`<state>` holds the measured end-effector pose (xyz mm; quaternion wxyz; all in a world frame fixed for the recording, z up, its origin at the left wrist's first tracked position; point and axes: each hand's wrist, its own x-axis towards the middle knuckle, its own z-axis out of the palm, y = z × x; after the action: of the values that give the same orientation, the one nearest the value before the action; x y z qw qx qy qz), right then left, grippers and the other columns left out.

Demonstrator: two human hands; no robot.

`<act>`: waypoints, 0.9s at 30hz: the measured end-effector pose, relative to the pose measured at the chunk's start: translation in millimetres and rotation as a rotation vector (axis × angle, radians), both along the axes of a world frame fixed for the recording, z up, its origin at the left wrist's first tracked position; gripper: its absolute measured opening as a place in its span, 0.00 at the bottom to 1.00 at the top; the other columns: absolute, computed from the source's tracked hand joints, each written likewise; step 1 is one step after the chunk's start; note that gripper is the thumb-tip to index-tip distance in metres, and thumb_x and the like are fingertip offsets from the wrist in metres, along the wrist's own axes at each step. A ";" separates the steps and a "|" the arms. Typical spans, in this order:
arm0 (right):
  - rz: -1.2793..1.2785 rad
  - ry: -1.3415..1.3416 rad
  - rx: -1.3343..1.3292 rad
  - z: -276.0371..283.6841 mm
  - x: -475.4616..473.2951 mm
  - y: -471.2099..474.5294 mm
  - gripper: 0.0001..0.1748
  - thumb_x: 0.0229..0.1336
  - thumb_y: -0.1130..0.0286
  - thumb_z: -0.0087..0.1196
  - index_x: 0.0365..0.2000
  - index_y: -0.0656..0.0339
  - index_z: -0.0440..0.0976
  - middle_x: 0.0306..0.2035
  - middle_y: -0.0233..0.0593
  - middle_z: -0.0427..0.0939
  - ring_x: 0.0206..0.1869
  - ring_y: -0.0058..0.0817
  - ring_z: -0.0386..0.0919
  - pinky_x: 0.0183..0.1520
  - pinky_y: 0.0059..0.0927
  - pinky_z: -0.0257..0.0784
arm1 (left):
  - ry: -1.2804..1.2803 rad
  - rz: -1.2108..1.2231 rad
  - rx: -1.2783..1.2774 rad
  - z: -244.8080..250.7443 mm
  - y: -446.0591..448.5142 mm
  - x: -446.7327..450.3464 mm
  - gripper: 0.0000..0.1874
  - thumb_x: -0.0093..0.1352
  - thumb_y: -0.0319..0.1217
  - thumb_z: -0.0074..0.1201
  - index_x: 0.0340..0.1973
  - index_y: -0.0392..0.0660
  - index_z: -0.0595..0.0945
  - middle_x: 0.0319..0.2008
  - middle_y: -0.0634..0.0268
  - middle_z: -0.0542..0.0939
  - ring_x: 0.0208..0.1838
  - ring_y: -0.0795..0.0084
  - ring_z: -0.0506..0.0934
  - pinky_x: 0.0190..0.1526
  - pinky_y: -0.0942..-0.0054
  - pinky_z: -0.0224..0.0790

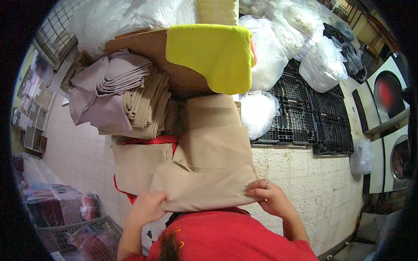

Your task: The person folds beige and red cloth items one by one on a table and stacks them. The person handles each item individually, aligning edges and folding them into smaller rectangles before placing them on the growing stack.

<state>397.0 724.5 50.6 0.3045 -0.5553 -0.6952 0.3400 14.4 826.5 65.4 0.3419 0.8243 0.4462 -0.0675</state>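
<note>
A beige cloth (205, 186) lies spread before me, its near edge close to my red shirt. My left hand (152, 204) grips its near left corner, and my right hand (266, 195), with a ring on one finger, pinches the near right corner. Beyond it more beige fabric (218, 143) extends away from me. At the left sits a stack of folded beige cloths (140, 166), with red fabric (163, 140) showing around it. Farther back are a taller beige pile (153, 104) and folded greyish-mauve cloths (101, 88). A yellow cloth (212, 55) hangs over a brown board (147, 45).
White plastic bags (261, 55) and black plastic pallets (290, 104) stand at the back right. Front-loading machines (388, 94) line the right side. A wire basket (81, 225) with wrapped textiles is at the lower left. Clear plastic wrap (153, 16) lies at the back.
</note>
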 end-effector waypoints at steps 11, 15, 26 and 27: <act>-0.074 0.430 0.054 -87.9 64.4 84.4 0.20 0.53 0.70 0.64 0.47 0.60 0.74 0.39 0.37 0.81 0.40 0.31 0.78 0.42 0.31 0.74 | -0.341 0.126 -0.311 -75.3 99.8 -5.7 0.26 0.60 0.43 0.61 0.51 0.43 0.79 0.42 0.60 0.82 0.46 0.63 0.80 0.50 0.65 0.71; -0.713 0.813 -0.326 -173.5 81.4 178.4 0.27 0.53 0.63 0.67 0.50 0.60 0.70 0.39 0.39 0.79 0.38 0.23 0.78 0.39 0.28 0.74 | -1.126 0.710 -0.848 -142.8 150.4 11.2 0.44 0.63 0.62 0.53 0.60 0.37 0.71 0.54 0.57 0.77 0.56 0.63 0.76 0.58 0.64 0.67; -0.989 0.028 0.091 -224.8 15.0 73.7 0.18 0.55 0.65 0.60 0.40 0.71 0.77 0.36 0.52 0.81 0.36 0.39 0.80 0.42 0.35 0.74 | -0.034 0.356 -0.045 -198.9 121.9 24.3 0.50 0.51 0.45 0.73 0.61 0.30 0.64 0.57 0.38 0.73 0.60 0.48 0.73 0.62 0.61 0.65; -1.000 -0.028 0.089 -222.8 9.5 60.6 0.18 0.55 0.65 0.61 0.39 0.71 0.77 0.35 0.51 0.81 0.34 0.38 0.80 0.41 0.36 0.74 | -0.005 0.294 -0.011 -194.7 125.7 26.5 0.52 0.49 0.45 0.73 0.61 0.30 0.63 0.56 0.38 0.73 0.60 0.47 0.73 0.61 0.62 0.65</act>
<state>406.6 785.1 -172.3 0.4439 -0.8117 -0.3616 0.1149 40.9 952.2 -129.4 0.3539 0.7484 0.5607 -0.0172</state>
